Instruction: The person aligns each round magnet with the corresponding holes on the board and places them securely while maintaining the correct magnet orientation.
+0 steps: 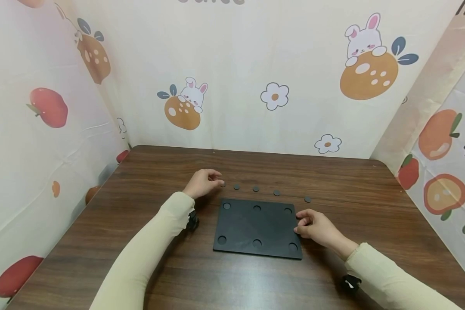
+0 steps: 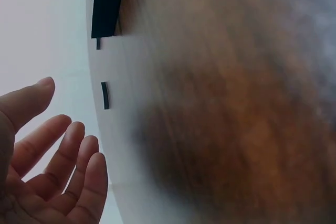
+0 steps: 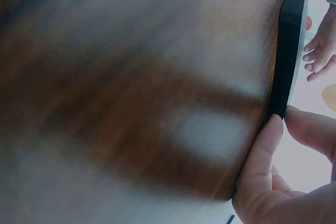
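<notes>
A black rectangular board [image 1: 260, 228] with several round recesses along its long sides lies on the table. Its far left recess [image 1: 226, 206] shows a lighter round face than the others. Beyond it, several small dark discs [image 1: 255, 189] form a loose row. My left hand [image 1: 204, 183] is at the left end of this row, fingertips right by the leftmost disc [image 1: 223, 184]. In the left wrist view the left hand's fingers are spread and loosely bent, with a disc [image 2: 105, 95] beyond them. My right hand [image 1: 316, 227] pinches the board's right edge between thumb and fingers.
The brown wooden table [image 1: 178, 280] runs back to a pale curtain [image 1: 232, 56] printed with rabbits, fruit and flowers. Similar cloth hangs on both sides. Each wrist carries a black device [image 1: 192, 220] over a cream sleeve.
</notes>
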`<action>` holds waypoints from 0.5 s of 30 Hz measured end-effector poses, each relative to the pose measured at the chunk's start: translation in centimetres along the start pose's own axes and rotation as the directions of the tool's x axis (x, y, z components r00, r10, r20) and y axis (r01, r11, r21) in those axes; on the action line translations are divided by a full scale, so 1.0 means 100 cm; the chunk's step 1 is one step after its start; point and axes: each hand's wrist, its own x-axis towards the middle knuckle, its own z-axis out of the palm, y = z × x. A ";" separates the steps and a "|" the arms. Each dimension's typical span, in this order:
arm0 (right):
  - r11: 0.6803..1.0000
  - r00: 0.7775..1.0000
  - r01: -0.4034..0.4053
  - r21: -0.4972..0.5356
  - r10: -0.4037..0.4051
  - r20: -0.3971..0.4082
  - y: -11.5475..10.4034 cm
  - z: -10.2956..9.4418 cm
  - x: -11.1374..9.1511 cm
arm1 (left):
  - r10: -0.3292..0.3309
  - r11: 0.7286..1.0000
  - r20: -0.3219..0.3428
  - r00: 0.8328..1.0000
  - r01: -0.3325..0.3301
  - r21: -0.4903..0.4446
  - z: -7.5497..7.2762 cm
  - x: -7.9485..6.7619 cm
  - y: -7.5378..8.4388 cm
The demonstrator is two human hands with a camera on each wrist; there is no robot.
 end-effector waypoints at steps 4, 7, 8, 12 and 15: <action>1.000 1.000 -0.001 0.012 0.001 0.002 0.001 0.001 0.000 | -0.016 1.000 0.009 1.000 0.016 0.014 0.000 0.003 -0.001; 1.000 1.000 0.002 0.016 -0.002 0.001 0.002 0.001 0.000 | -0.032 0.999 0.016 0.999 0.031 0.019 -0.001 0.004 0.000; 1.000 1.000 0.003 0.016 -0.003 0.001 0.002 0.001 0.001 | -0.037 0.999 0.016 0.999 0.037 0.020 -0.001 0.004 0.000; 1.000 1.000 0.003 0.021 -0.003 0.002 0.003 0.001 0.001 | -0.048 0.998 0.022 0.999 0.047 0.040 0.000 0.007 -0.001; 1.000 1.000 0.002 0.025 -0.002 0.004 0.003 0.001 0.001 | -0.049 0.997 0.030 0.998 0.047 0.068 0.001 0.009 -0.002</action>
